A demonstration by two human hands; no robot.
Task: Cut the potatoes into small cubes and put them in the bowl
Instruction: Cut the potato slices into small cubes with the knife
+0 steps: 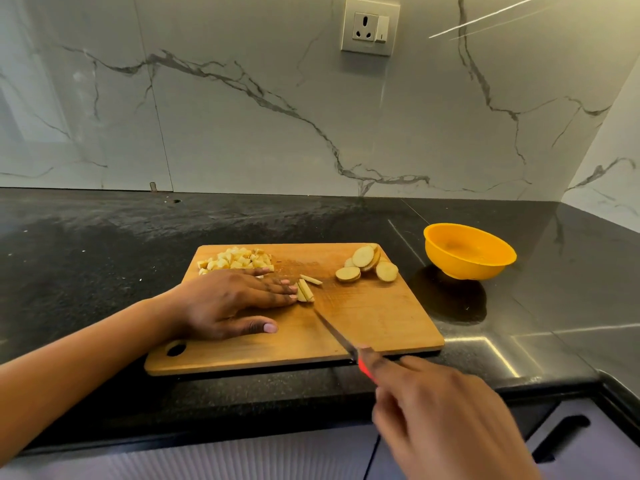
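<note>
A wooden cutting board (381,323) lies on the black counter. A heap of small potato cubes (235,259) sits at its far left corner. Round potato slices (367,265) are stacked at the far right. A few potato sticks (306,287) lie in the middle. My left hand (228,303) lies flat on the board, its straight fingertips touching the sticks. My right hand (446,420) grips the red handle of a knife (334,332), whose blade tip reaches the sticks. An orange bowl (502,263) stands to the right of the board; I see nothing inside it.
The marble backsplash with a wall socket (370,27) rises behind the counter. The counter's front edge (242,420) runs just below the board, with pale cabinet fronts under it. A side wall closes the counter at the far right.
</note>
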